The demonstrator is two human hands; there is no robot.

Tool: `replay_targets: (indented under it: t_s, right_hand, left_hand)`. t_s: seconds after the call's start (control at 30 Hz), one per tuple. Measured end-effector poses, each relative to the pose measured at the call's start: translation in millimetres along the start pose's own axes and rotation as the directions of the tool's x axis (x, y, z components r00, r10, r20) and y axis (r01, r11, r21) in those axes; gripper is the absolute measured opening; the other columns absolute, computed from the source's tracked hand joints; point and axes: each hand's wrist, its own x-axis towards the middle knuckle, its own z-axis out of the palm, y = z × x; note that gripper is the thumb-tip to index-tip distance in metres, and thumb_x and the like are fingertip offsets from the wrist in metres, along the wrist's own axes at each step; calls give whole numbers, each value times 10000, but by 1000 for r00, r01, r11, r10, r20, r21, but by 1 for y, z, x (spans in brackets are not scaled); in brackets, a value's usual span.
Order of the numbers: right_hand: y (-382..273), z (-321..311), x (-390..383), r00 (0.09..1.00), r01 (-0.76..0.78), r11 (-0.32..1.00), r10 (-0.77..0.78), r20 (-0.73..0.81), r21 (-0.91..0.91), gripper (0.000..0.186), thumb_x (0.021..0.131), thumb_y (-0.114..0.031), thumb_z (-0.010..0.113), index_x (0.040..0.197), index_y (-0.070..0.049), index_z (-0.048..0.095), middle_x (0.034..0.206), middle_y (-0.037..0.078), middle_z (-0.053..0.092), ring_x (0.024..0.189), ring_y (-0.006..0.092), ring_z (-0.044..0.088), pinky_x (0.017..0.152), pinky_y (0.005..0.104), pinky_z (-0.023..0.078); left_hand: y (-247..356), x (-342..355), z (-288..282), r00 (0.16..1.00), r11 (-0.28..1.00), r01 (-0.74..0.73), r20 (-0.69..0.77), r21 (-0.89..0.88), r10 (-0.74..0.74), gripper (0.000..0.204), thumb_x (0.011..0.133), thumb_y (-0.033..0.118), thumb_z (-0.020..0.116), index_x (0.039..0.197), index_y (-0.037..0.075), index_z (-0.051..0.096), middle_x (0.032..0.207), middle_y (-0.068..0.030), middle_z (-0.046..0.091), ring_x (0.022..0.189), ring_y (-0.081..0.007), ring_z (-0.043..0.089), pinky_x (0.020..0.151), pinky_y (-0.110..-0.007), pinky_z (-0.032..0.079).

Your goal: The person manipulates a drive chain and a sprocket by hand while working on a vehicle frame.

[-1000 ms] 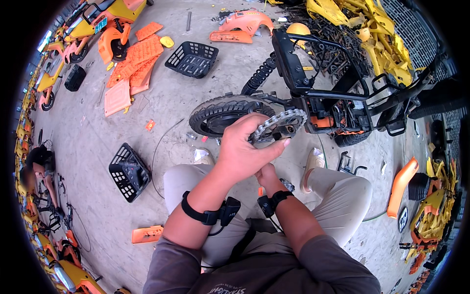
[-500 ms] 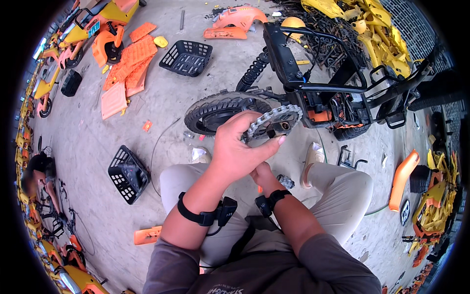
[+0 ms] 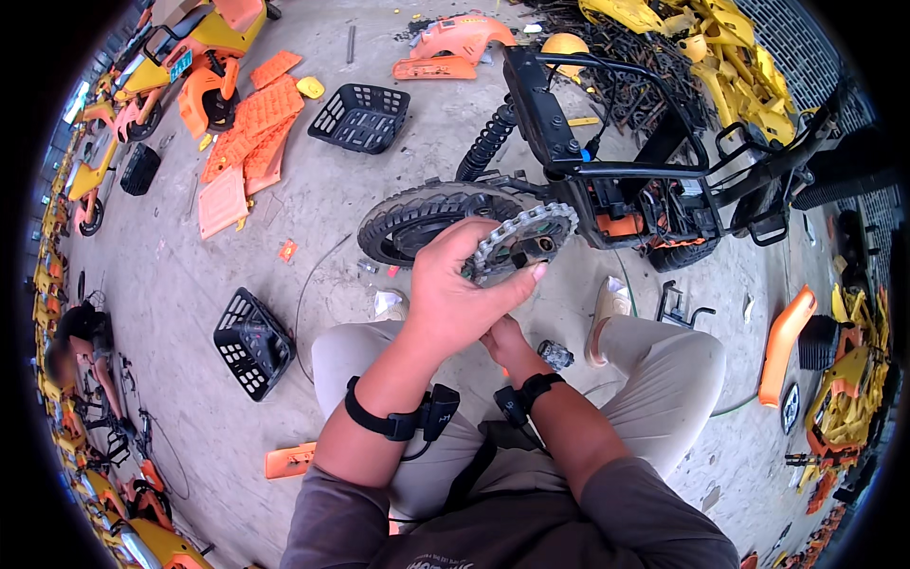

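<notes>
Judging by how things lie, dismantling looks well along: the black tubular metal vehicle frame [image 3: 549, 120] is largely bare of covers, while the black treaded rubber wheel [image 3: 387, 232] and black coil-spring shock absorber [image 3: 485, 144] appear attached, so those parts seem not yet done. One round assembly, a grey metal chain on a toothed ring with a dark hub [image 3: 538, 247], is in the left hand [image 3: 453, 292], in front of the wheel and above the knees; the thumb and fingers grip its near edge. The right hand [image 3: 504, 339] is just below, its fingers largely hidden, so whether they pinch anything I cannot tell. Counted: one shock absorber in view, three black slatted plastic baskets [image 3: 366, 141] on the grey concrete floor [image 3: 223, 455], one long curved orange plastic panel [image 3: 788, 343] at right; the overlapping flat orange plastic panels [image 3: 254, 133] cannot be counted surely.
</notes>
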Motion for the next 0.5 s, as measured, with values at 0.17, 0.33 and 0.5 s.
replay_targets:
  t_s: [0.17, 0.33, 0.5]
  right_hand:
    - [0, 4, 1, 997, 51, 999, -52, -55, -18, 311, 966, -140, 582, 1245, -16, 522, 1099, 100, 634, 956, 222, 643, 837, 376, 531]
    - [1, 6, 3, 989, 145, 989, -145, -15, -5, 320, 972, -113, 565, 1265, -5, 497, 1135, 100, 618, 972, 217, 631, 833, 367, 531]
    - [-9, 16, -3, 958, 283, 956, -285, -19, -74, 319, 963, -75, 564, 1265, -12, 487, 1151, 85, 608, 1003, 202, 619, 845, 357, 523]
  left_hand:
    - [1, 0, 0, 999, 999, -35, -6, 19, 35, 413, 706, 102, 897, 1013, -38, 658, 971, -72, 669, 887, -127, 612, 800, -284, 505]
    - [0, 1, -2, 999, 999, -53, 8, 7, 53, 404, 709, 95, 892, 1012, -34, 659, 976, -78, 671, 894, -131, 618, 803, -285, 506]
    - [2, 0, -2, 999, 999, -30, 22, -16, 30, 393, 713, 94, 888, 1006, -32, 659, 969, -75, 673, 888, -127, 620, 803, -281, 506]
